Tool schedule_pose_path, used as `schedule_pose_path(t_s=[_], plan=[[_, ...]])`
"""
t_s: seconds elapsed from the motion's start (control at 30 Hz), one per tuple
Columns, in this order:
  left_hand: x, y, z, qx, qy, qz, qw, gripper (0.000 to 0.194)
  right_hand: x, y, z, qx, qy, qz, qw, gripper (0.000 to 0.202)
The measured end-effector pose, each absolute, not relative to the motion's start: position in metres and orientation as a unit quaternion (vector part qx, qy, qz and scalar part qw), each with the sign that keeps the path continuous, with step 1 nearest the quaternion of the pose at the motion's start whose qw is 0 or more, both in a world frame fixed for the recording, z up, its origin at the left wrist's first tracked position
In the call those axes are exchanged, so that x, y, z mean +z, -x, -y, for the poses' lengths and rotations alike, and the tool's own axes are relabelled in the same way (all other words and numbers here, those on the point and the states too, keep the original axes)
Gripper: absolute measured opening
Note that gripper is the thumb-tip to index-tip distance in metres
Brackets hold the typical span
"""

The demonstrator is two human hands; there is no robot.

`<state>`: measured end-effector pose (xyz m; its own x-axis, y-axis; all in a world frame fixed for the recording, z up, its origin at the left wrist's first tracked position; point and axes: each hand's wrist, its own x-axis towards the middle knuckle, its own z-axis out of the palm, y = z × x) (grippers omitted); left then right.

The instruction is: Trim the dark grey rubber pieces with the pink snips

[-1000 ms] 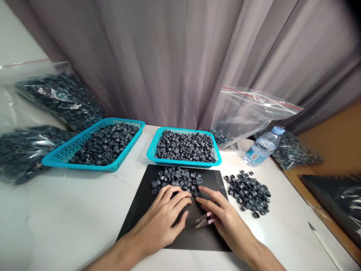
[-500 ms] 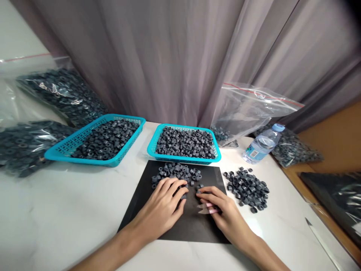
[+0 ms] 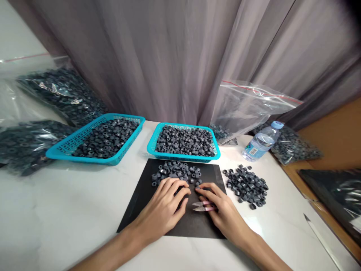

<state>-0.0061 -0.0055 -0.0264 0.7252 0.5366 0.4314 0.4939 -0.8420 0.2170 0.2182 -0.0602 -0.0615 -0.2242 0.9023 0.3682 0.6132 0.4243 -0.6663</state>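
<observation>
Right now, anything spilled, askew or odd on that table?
Only mildly odd: a loose heap of dark pieces lies uncontained on the white tabletop, right of the black mat, with strays at its edge. Could be deliberate rather than spilled. The bottle appears tilted, possibly lens distortion. No damage visible.

Rings [image 3: 177, 170] look dark plastic, faint sheen, on a smooth matt mat [image 3: 194, 226]. Far basket [image 3: 183, 156] is glossy plastic; tabletop [image 3: 70, 199] glossy, marble-look. Curtain [image 3: 169, 60] matt cloth, snips [image 3: 202, 209] metal-bladed.
</observation>
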Motion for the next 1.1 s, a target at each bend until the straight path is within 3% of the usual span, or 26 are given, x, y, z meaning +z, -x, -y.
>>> schedule_pose_path(t_s=[0.13,0.43,0.6,0.8,1.1], plan=[[-0.027,0.006,0.006,0.258,-0.928,-0.266,0.049,0.019,-0.055,-0.217,0.060,0.224,0.502,0.741,0.385,0.027],[-0.024,0.005,0.004,0.262,-0.922,-0.271,0.085,0.015,-0.051,-0.217,0.064,0.323,0.505,0.696,0.394,0.003],[-0.023,0.005,0.007,0.263,-0.919,-0.262,0.130,0.023,-0.045,-0.212,0.067,0.424,0.521,0.619,0.408,0.020],[-0.023,0.001,0.010,0.291,-0.912,-0.231,0.173,0.017,-0.045,-0.206,0.067,0.482,0.510,0.565,0.434,0.026],[-0.021,0.000,0.010,0.334,-0.892,-0.239,0.190,0.013,-0.040,-0.208,0.062,0.470,0.500,0.523,0.506,0.027]])
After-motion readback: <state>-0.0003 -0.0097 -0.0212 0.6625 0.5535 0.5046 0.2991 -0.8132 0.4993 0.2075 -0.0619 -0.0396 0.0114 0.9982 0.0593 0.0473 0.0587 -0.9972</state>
